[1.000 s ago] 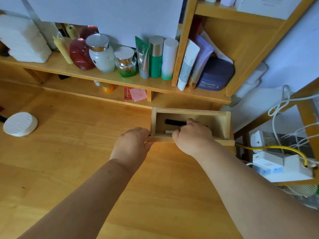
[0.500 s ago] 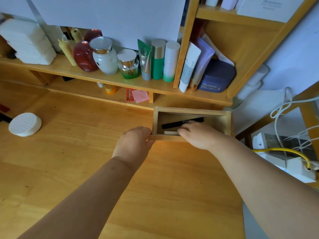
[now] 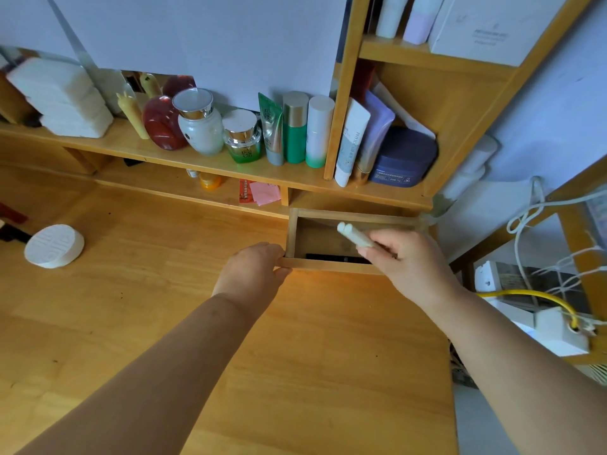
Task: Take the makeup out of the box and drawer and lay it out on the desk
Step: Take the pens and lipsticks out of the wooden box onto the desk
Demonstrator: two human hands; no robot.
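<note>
- Change: the right hand [image 3: 407, 261], which was down inside the drawer [image 3: 328, 264] a moment ago, now holds two pale sticks [image 3: 354, 236] lifted above the drawer opening — the extraction from this compartment is under way.
- Right hand state: fingers curled round the lower ends of the sticks, side by side.
- Left hand [image 3: 253, 274] state: fingers curled over the drawer's front left corner, steadying it as before.
- Orientation: the sticks' long axis runs diagonally, free ends pointing up and left, away from the person.
- Remaining: a black pencil [image 3: 335, 257] lies along the drawer floor, near the front wall, long axis left to right.
- Judgement: the sticks go next onto the bare tabletop [image 3: 164, 290]; the pencil follows.
</note>
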